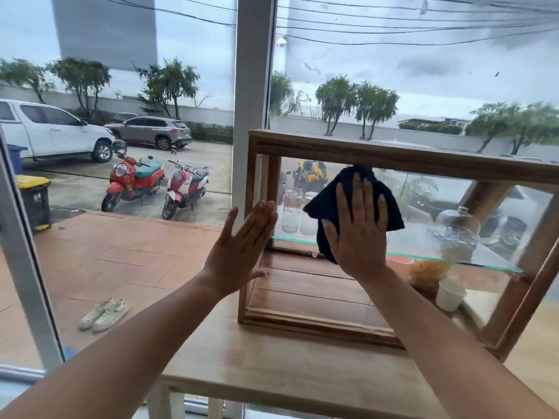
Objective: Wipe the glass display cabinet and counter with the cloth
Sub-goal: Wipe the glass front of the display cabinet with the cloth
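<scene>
A wooden-framed glass display cabinet stands on a pale wooden counter by the window. My right hand lies flat with straight fingers on a dark cloth, pressing it against the cabinet's front glass near the left side. My left hand is flat too, its fingers straight against the cabinet's left wooden post. Inside the cabinet a glass shelf carries two glass jars and a glass dome.
A white cup and a bag of brownish snacks sit on the cabinet floor at the right. A white window post rises behind the cabinet. Outside are scooters, cars, bins and a pair of shoes.
</scene>
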Action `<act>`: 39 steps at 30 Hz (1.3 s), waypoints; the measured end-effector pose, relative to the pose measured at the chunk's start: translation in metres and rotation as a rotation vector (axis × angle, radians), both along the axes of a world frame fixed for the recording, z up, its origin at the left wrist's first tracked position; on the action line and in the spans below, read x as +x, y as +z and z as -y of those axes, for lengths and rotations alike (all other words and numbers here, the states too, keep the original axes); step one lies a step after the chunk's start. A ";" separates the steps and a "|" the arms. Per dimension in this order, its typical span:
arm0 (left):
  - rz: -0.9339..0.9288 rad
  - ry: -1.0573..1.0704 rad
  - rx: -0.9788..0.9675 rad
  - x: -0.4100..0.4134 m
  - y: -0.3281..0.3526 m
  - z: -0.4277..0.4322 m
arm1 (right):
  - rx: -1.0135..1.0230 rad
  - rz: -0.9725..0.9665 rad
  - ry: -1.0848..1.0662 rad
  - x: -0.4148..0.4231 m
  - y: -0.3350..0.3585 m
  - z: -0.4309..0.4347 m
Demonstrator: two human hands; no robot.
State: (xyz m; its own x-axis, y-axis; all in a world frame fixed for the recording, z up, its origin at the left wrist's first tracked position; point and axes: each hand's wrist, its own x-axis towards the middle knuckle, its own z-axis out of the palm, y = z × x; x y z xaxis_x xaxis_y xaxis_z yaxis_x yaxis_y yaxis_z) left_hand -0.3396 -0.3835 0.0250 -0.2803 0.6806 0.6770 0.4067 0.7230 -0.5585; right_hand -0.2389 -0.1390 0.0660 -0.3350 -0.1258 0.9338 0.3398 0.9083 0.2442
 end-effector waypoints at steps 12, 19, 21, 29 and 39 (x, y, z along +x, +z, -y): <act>-0.029 0.010 -0.010 -0.004 -0.002 0.001 | 0.314 0.211 0.071 0.000 0.015 -0.004; -0.027 -0.028 0.001 -0.003 -0.003 -0.002 | 0.239 0.118 0.023 0.014 0.010 -0.027; -0.055 -0.040 -0.003 -0.006 -0.002 0.001 | 0.258 0.119 0.045 0.000 0.020 -0.009; -0.136 -0.235 0.354 -0.021 0.065 0.016 | 0.340 0.208 0.106 -0.021 0.034 0.022; -0.087 -0.151 0.256 -0.022 0.083 0.008 | 0.422 0.331 0.127 -0.032 0.032 0.043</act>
